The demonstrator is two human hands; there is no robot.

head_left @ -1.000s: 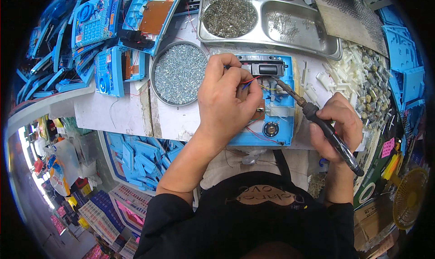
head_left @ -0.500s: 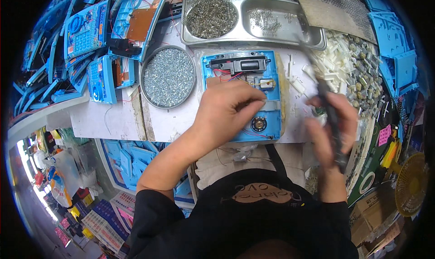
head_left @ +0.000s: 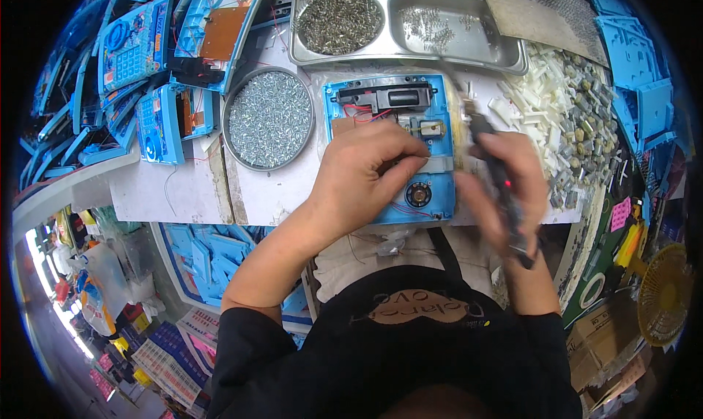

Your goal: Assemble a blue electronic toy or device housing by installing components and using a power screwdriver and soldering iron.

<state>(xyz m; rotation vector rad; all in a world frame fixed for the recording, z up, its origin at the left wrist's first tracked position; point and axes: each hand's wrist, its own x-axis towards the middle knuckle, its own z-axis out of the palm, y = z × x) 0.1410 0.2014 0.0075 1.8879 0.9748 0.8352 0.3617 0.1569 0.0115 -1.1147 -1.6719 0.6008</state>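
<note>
An open blue plastic housing (head_left: pixel 445 206) lies on the table in front of me. Inside it are a black plastic unit (head_left: pixel 392 98), a small motor (head_left: pixel 432 129), red wires, a pale strip (head_left: pixel 439 165) and a round speaker (head_left: pixel 418 194). My left hand (head_left: pixel 350 171) rests over the housing's left part, thumb and forefinger pinched together by the strip; whatever they grip is too small to name. At the housing's right edge my right hand (head_left: pixel 521 181) is closed round a black electric screwdriver (head_left: pixel 504 184) with a small red light. Its tip is blurred by motion.
Left of the housing stands a round pan (head_left: pixel 226 137) of silvery screws. A compartmented steel tray (head_left: pixel 514 61) with small metal parts sits behind. White plastic pieces (head_left: pixel 538 100) and grey motors (head_left: pixel 584 119) are heaped at right. Blue housings (head_left: pixel 135 49) pile up at far left.
My right hand has moved left with the screwdriver, closer to the housing. My left hand stays pinched in nearly the same place.
</note>
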